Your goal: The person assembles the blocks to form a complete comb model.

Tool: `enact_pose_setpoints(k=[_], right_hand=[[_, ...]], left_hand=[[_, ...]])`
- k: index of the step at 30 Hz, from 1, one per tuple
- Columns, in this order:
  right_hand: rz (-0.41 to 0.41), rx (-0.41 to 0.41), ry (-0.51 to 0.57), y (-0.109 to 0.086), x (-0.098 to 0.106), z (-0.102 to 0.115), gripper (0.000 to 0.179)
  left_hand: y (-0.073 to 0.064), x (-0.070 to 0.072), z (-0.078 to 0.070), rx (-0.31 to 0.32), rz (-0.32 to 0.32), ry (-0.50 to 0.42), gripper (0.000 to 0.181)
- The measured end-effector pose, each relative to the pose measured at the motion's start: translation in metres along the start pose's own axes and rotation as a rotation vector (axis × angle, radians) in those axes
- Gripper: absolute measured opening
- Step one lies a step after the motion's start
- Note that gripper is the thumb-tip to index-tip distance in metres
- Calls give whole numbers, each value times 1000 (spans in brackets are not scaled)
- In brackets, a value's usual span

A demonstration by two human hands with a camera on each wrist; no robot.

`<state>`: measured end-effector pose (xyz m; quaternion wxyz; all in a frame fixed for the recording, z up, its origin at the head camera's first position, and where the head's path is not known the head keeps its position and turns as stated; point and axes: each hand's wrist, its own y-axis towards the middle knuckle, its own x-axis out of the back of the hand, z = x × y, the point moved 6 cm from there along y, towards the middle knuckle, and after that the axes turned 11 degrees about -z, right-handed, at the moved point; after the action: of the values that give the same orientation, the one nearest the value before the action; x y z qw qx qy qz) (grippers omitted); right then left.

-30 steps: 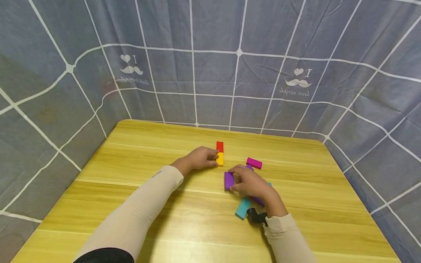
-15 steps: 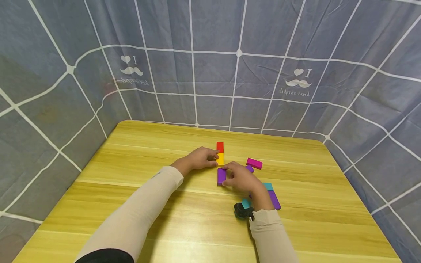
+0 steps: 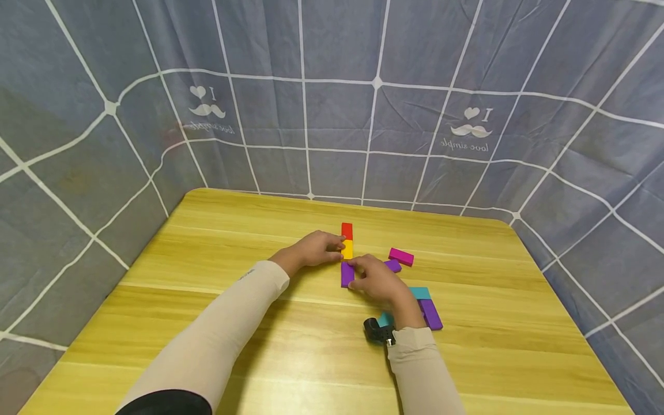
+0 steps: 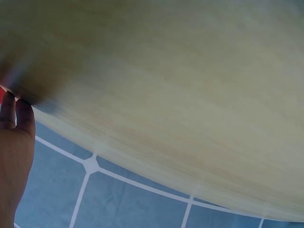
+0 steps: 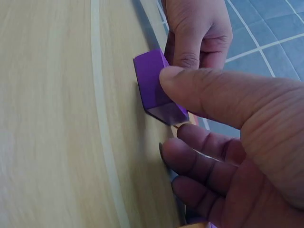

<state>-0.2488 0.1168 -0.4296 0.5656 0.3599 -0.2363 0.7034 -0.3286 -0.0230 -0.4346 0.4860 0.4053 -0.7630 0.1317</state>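
In the head view a red block (image 3: 347, 230) and a yellow block (image 3: 347, 249) lie end to end. My left hand (image 3: 314, 249) comes from the left, its fairly straight fingertips right at the edge where these two meet and its thumb beside the yellow block's near end. Just nearer to me, a purple block (image 3: 347, 275) lines up with that row; my right hand (image 3: 380, 280) pinches it between thumb and index finger. The right wrist view shows the thumb (image 5: 204, 92) on the purple block's side, the other fingers loosely bent. Left fingertips meet a red edge (image 4: 2, 93) in the left wrist view.
Right of the row lie a magenta block (image 3: 402, 257) and a second purple block (image 3: 392, 266), partly hidden. Behind the right wrist are a teal block (image 3: 420, 293), another purple block (image 3: 432, 314) and a further teal block (image 3: 384, 320). A grey checked curtain (image 3: 337, 115) surrounds the wooden table (image 3: 290, 357).
My right hand has moved left and slightly away from me with the purple block, bringing it near the yellow block's near end. The left hand has stayed put.
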Motion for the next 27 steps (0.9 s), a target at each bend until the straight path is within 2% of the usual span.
enact_pose_setpoints(k=[15, 22, 27], right_hand=[[-56, -28, 16, 7, -3, 0, 43], [-51, -52, 20, 8, -3, -1, 42], [-57, -46, 21, 8, -3, -2, 43]], left_hand=[[-1, 2, -1, -2, 2, 10, 32], [0, 2, -4, -69, -51, 11, 26], [0, 1, -3, -83, -79, 6, 25]])
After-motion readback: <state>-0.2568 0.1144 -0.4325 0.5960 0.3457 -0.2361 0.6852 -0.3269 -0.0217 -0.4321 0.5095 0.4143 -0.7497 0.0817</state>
